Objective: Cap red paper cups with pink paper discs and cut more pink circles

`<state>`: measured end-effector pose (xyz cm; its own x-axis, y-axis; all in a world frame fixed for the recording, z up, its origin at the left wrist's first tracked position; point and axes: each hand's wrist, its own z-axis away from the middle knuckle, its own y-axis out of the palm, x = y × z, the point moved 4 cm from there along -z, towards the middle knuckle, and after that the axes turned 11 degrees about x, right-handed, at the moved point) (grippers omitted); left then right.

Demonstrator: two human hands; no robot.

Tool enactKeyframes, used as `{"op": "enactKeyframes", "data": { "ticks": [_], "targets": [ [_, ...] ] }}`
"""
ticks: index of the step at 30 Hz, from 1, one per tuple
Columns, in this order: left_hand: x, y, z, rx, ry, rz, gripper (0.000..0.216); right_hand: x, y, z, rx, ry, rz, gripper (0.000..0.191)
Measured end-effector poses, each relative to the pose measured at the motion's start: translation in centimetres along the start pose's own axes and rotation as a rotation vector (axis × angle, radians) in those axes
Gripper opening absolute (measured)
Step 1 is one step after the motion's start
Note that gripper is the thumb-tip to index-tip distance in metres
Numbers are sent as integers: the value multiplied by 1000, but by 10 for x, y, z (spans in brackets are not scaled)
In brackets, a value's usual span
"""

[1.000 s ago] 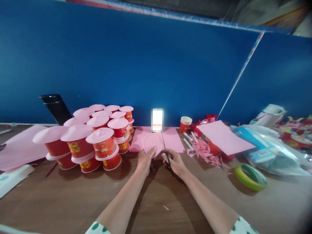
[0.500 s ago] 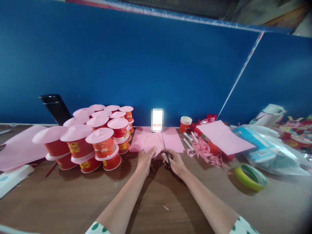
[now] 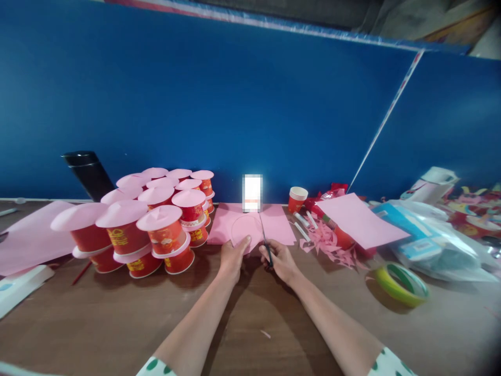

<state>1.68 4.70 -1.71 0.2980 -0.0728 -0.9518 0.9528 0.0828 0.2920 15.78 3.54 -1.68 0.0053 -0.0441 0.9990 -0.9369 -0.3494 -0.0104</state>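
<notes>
My left hand [image 3: 234,256] pinches a piece of pink paper [image 3: 247,230] by its near edge, thumb on top. A round outline shows on that paper. In my right hand [image 3: 281,261] is a pair of scissors [image 3: 267,249] with dark handles, its blades pointing away from me at the paper's right side. How far the blades are apart I cannot tell. Beneath and behind the held piece lie larger pink sheets [image 3: 279,222]. To the left stand several stacked red paper cups [image 3: 164,240] with pink paper discs [image 3: 159,218] on them.
At the right are a short stack of paper cups [image 3: 298,199], white markers [image 3: 301,231], pink scraps [image 3: 327,240], a pink sheet [image 3: 360,219] and a roll of yellow-green tape [image 3: 403,284]. A black flask [image 3: 88,175] stands at the back left, before the blue partition [image 3: 219,104].
</notes>
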Motion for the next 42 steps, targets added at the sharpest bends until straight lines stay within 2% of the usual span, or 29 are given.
{"op": "enactKeyframes", "data": {
  "ticks": [11, 17, 21, 24, 27, 30, 33, 37, 42],
  "targets": [
    [1, 0, -1, -4, -6, 8, 40, -1, 0, -1, -10, 4, -7, 29],
    [2, 1, -2, -1, 4, 14, 39, -3, 1, -1, -23, 29, -23, 33],
    [7, -1, -5, 16, 14, 46, 42, -3, -4, -3, -87, 29, -13, 39],
    [7, 0, -6, 29, 27, 69, 39, -1, -12, -5, -174, -9, -10, 44],
    [7, 4, -6, 70, 13, 142, 32, 2, -19, -4, -262, -107, 10, 46],
    [8, 7, -5, 105, -24, 173, 30, 7, -23, -2, -301, -216, 101, 50],
    [7, 8, -3, 114, -45, 127, 36, 8, -25, -1, -328, -247, 143, 54],
    [3, 8, -1, 142, -11, 91, 48, 7, -26, -3, -353, -244, -5, 54],
    [7, 7, -2, 146, -43, 24, 45, 9, -23, -3, -354, -193, -170, 49]
  ]
}}
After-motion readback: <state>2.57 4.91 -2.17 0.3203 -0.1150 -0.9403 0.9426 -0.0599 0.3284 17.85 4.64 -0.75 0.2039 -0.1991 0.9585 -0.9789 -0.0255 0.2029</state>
